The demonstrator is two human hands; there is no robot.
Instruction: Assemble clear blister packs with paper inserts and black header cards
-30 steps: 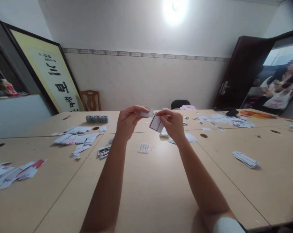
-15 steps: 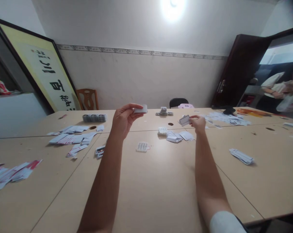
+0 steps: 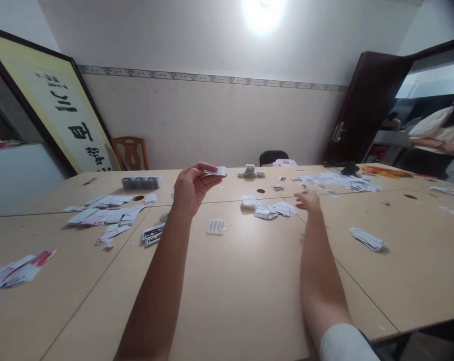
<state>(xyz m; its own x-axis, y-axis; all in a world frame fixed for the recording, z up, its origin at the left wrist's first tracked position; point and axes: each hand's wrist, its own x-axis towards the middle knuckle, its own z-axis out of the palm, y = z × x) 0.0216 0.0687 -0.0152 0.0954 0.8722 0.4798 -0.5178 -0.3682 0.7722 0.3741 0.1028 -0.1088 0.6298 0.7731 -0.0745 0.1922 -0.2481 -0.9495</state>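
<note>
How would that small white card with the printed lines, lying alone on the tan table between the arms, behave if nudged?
The small white card with printed lines lies flat and thin, so it would probably slide easily across the smooth tan table. It looks light, likely shifting at a slight touch. With its edge so low, lifting it may take a fingernail.

There is a single view, from a camera worn on the person's head. It looks forward and slightly down across the desk (image 3: 230,281) toward the far wall at 12 o'clock. Both forearms run up from the bottom edge, close to the lens, the left hand (image 3: 189,188) and right hand (image 3: 307,200) at mid-distance. An open door (image 3: 362,108) stands at 2 o'clock, a framed scroll (image 3: 57,110) at 10 o'clock.
</note>
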